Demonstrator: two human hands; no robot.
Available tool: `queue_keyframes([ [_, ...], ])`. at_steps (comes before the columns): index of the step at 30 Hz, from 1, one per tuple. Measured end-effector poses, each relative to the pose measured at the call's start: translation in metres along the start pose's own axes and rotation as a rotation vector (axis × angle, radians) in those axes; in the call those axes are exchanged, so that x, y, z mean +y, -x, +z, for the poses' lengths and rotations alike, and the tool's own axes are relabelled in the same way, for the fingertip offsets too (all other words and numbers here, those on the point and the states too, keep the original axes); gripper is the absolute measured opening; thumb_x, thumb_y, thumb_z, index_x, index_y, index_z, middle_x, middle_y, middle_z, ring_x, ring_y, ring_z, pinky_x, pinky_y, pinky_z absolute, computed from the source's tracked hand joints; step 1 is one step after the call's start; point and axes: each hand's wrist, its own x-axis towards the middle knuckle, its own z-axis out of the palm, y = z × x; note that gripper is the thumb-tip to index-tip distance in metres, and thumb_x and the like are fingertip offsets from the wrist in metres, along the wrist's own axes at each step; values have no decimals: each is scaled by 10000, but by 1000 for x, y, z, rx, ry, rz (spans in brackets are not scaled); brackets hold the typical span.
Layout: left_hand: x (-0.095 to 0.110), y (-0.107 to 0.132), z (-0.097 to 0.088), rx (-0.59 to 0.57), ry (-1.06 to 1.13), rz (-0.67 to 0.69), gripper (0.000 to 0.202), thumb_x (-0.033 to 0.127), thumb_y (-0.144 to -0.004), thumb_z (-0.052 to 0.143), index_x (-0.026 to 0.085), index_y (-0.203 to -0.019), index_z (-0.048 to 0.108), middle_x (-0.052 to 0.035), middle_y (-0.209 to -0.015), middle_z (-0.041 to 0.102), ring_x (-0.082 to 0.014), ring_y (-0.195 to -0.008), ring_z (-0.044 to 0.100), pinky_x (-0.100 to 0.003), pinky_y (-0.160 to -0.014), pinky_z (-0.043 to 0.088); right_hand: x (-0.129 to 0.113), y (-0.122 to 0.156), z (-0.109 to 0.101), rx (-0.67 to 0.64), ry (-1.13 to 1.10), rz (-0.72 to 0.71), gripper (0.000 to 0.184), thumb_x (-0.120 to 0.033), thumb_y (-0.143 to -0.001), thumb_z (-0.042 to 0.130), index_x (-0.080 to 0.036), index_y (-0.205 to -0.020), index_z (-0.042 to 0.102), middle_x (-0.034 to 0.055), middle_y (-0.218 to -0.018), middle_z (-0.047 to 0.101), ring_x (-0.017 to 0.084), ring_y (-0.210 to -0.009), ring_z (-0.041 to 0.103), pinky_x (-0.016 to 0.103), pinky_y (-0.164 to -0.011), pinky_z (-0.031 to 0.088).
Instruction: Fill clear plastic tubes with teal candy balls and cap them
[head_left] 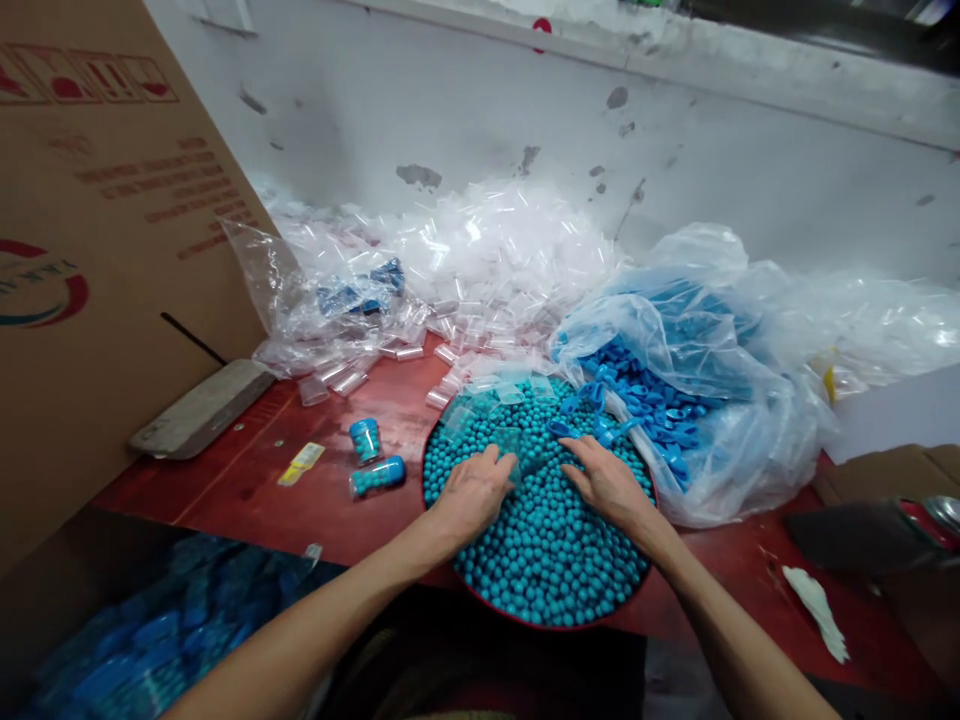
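Note:
A round red-rimmed tray (429, 520) holds a heap of small turquoise balls (551, 560). Over its left half, my left hand (476, 490) is closed, pinching a clear plastic tube (511, 442) between thumb and fingers. My right hand (604, 480) hovers above the balls on the other side, fingers apart, its fingertips beside a loose blue cap (559, 428). Whether it touches that cap I cannot tell. More clear tubes (480, 385) lie on the balls at the tray's far edge. Left of the tray are two capped tubes with turquoise balls inside, one upright (365, 440), one lying (379, 477).
Behind the tray rises a pile of clear tubes (495, 250). A plastic bag (742, 400) spills blue caps (637, 385) at the right. A large carton (112, 250) and a grey metal block (202, 410) stand left. Filled blue-capped tubes (165, 640) lie below the table edge.

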Motion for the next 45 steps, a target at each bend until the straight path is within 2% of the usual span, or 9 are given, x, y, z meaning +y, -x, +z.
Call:
queue_keyframes([
  [6, 1, -1, -4, 0, -47, -132, 288, 257, -797, 438, 253, -1085, 449, -43, -928, 509, -182, -769, 535, -273, -638, 398, -19, -12, -3, -18, 98, -32, 335, -243, -800, 479, -215, -1132, 454, 58, -1048, 515, 168, -858, 550, 248, -647, 434],
  [9, 4, -2, -10, 75, -144, -221, 266, 242, -806, 414, 228, -1067, 463, -68, -926, 501, -208, -804, 512, -297, -649, 392, -26, -16, -2, -11, 126, -46, 205, -238, -797, 490, -215, -999, 508, 37, -975, 536, 152, -801, 552, 230, -607, 415],
  [13, 20, -4, -11, 152, -200, -182, 214, 255, -832, 352, 194, -947, 522, -90, -875, 517, -242, -859, 483, -333, -702, 374, -23, -12, 4, 9, 116, -29, 122, -228, -823, 447, -228, -919, 523, 21, -921, 545, 138, -786, 546, 213, -581, 395],
  [24, 33, -33, 9, 42, 78, -204, 181, 301, -771, 476, 223, -934, 479, -40, -901, 528, -184, -819, 525, -278, -681, 382, -2, -3, 5, 34, -132, -35, 108, -238, -829, 442, -200, -874, 533, 0, -840, 573, 128, -785, 543, 232, -685, 412],
  [28, 38, -29, 9, 95, 72, -145, 128, 270, -750, 492, 207, -861, 488, -46, -899, 510, -190, -875, 487, -284, -726, 378, 8, -23, -7, 134, 85, 15, 240, -257, -798, 494, -202, -1031, 503, 50, -989, 558, 182, -914, 504, 278, -734, 394],
  [34, 23, -31, 6, 137, 395, -82, 108, 243, -762, 434, 197, -859, 450, 10, -692, 499, -150, -675, 492, -259, -649, 370, 7, -39, -8, 109, 257, 76, 142, -272, -777, 505, -160, -860, 536, 74, -830, 580, 219, -836, 507, 309, -711, 371],
  [37, 13, -35, 8, 112, 527, -98, 118, 257, -757, 422, 201, -857, 452, 29, -659, 485, -137, -620, 480, -245, -605, 359, 1, -28, -2, 118, 235, 78, 154, -221, -808, 442, -149, -932, 499, 69, -817, 579, 191, -776, 531, 270, -656, 378],
  [41, 9, -43, 14, 32, 602, -109, 165, 263, -703, 485, 184, -847, 501, 11, -700, 534, -153, -682, 501, -263, -654, 363, -1, -16, 5, -14, 184, -34, 228, -201, -812, 436, -184, -1031, 494, 56, -804, 587, 175, -747, 552, 250, -624, 401],
  [45, 6, -50, 13, -9, 701, -96, 117, 228, -676, 495, 163, -770, 522, 11, -710, 541, -142, -700, 498, -248, -656, 374, 1, -15, 2, 47, 40, -77, 360, -199, -834, 387, -154, -1189, 424, 78, -862, 572, 177, -808, 541, 287, -707, 434],
])
